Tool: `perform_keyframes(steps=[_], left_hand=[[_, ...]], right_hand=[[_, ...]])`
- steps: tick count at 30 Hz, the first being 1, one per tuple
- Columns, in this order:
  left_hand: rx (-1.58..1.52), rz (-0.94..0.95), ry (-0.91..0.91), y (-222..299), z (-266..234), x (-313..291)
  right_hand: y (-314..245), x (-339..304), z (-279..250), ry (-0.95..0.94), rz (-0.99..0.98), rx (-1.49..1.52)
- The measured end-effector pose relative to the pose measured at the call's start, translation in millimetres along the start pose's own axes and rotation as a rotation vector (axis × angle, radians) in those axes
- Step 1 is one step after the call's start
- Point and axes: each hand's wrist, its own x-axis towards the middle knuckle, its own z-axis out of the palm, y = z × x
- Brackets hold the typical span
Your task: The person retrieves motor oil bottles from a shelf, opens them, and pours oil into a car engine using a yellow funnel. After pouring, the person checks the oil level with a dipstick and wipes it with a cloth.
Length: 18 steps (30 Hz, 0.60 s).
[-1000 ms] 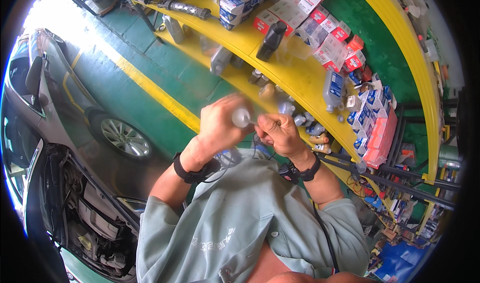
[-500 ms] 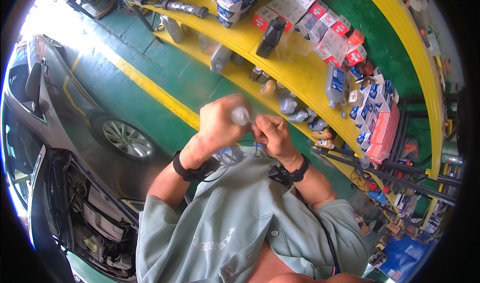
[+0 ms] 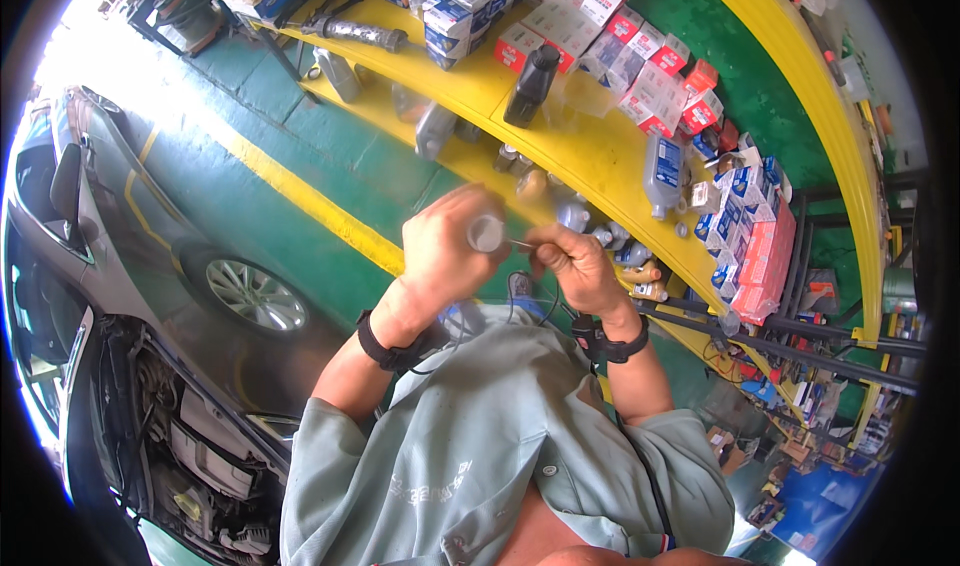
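My left hand [image 3: 445, 246] is closed around a small whitish, partly see-through container [image 3: 487, 233], its round end facing up toward me. The container's kind does not show, and the hand is slightly blurred. Close beside it on the right, my right hand [image 3: 580, 268] pinches a thin metal rod [image 3: 521, 244] between thumb and fingers. The rod's left end meets or nearly meets the container; whether they touch I cannot tell. Both hands are held up in front of my body, and each wrist wears a black strap.
Beyond my hands runs a yellow shelf [image 3: 600, 156] bearing a dark bottle [image 3: 532, 86], a grey bottle [image 3: 666, 174] and several red-white boxes [image 3: 655, 96]. More bottles stand on its lower level. A grey car [image 3: 150, 226] with its engine bay exposed is at left.
My right hand has shifted a little to the right, away from my left hand, and the thin rod now shows between them. The container's round end has tipped more toward view.
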Motion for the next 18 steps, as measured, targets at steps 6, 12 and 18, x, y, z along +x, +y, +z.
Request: perform_keyframes(steps=[6,12,18], left_hand=[[0.106,0.050,0.122,-7.9,5.0,-0.2],[0.185,0.090,0.177,-10.2,13.3,0.3],[0.185,0.128,0.154,-11.4,20.2,-0.3]], right_hand=[[-23.9,0.2,4.4,0.205,0.065,0.063],[-38.0,38.1,37.1,0.278,-0.012,-0.287],[-31.9,40.3,40.3,0.318,-0.006,-0.403]])
